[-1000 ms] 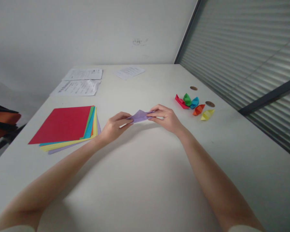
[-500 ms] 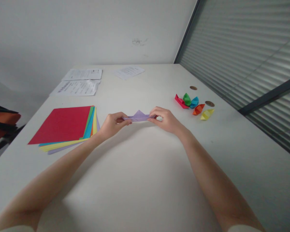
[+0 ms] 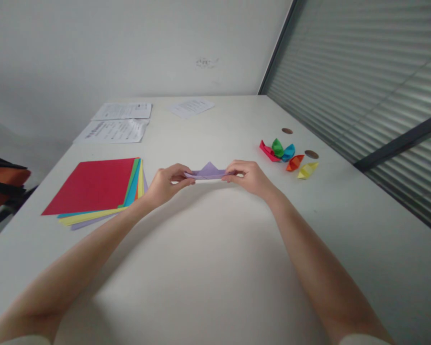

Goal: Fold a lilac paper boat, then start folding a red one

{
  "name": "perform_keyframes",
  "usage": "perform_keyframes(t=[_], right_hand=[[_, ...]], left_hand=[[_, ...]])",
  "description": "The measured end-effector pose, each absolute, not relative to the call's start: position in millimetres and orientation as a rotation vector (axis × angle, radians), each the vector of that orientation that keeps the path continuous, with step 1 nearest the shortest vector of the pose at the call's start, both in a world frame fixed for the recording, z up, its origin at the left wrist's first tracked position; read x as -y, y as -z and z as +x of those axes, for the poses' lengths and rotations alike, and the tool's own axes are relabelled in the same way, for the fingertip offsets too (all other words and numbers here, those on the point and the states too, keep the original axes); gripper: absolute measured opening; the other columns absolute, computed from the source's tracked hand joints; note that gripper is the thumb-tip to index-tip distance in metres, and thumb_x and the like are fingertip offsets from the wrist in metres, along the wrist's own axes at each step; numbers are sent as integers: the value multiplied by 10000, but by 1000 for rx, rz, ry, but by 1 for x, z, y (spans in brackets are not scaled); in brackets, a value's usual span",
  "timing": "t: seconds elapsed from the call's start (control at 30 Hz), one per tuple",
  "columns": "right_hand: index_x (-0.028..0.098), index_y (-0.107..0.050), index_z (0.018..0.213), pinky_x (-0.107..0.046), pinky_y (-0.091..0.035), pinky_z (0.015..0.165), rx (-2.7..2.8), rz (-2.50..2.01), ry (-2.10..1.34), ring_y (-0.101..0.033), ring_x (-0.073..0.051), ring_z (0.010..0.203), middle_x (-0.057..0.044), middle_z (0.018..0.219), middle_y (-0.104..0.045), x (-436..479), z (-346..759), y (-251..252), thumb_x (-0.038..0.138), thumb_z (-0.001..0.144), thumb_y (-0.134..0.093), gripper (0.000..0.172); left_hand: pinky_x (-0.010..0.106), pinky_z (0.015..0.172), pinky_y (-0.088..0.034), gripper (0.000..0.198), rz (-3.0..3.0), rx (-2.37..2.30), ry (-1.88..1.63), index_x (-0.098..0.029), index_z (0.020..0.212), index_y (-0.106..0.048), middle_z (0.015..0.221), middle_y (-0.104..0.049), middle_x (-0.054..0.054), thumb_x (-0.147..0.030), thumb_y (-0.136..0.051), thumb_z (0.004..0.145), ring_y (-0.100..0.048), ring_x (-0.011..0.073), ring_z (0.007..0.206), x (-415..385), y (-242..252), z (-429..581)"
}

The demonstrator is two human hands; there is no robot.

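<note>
A purple paper boat [image 3: 209, 171] is stretched between my two hands, its pointed peak standing up in the middle. My left hand [image 3: 168, 183] pinches the boat's left end between thumb and fingers. The right end is pinched the same way by my right hand [image 3: 249, 176]. Both tips of the boat are partly hidden by the fingers. A shadow falls on the white table [image 3: 208, 249] below the hands.
Left of my hands lies a fanned stack of coloured paper [image 3: 93, 187], red on top. Several small folded paper boats [image 3: 289, 152] sit at the right, near two round brown discs [image 3: 311, 154]. Printed sheets [image 3: 111, 130] lie farther back. Window blinds [image 3: 362, 72] border the right side.
Both hands still grip the purple boat. The boat has shifted slightly right, and my right hand has moved a little outward to the right, so more of the boat shows.
</note>
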State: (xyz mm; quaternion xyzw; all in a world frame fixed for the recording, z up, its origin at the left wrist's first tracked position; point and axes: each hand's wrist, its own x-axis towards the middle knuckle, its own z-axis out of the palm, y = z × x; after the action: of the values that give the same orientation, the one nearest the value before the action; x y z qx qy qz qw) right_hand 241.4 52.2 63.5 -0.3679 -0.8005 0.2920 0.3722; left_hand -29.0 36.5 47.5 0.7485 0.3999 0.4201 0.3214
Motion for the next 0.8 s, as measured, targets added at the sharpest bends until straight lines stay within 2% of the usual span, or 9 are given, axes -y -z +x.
perform_keyframes(t=[0.13, 0.3, 0.63, 0.8], right_hand=[[178, -693, 788, -296, -482, 685, 2208, -824, -436, -610, -154, 724, -57, 825, -656, -50, 243, -70, 303, 865, -651, 153], [189, -709, 888, -301, -495, 744, 2279, -798, -181, -628, -162, 801, -73, 926, -642, -46, 245, -74, 223, 922, -561, 156], [168, -674, 901, -274, -473, 708, 2348, -833, 41, -587, -145, 771, -74, 912, -609, -41, 240, -78, 193, 959, -476, 208], [178, -662, 887, -282, -457, 704, 2372, -868, 42, -562, -149, 770, -70, 904, -600, -41, 237, -76, 190, 966, -450, 226]], left_hand=[[211, 649, -550, 167, 2375, -995, -1247, -159, 944, -633, 810, -733, 51, -302, -660, 862, -717, 149, 740, -41, -43, -37], [251, 717, -541, 79, 2974, -804, -1192, -179, 925, -643, 931, -739, 68, -232, -586, 913, -705, 151, 808, -44, -44, -48], [274, 697, -524, 67, 3141, -830, -1193, -161, 964, -609, 933, -715, 80, -173, -564, 916, -685, 162, 793, -44, -43, -49], [262, 628, -496, 85, 3186, -899, -1133, -148, 925, -603, 831, -698, 63, -201, -536, 935, -657, 151, 698, -44, -46, -47]])
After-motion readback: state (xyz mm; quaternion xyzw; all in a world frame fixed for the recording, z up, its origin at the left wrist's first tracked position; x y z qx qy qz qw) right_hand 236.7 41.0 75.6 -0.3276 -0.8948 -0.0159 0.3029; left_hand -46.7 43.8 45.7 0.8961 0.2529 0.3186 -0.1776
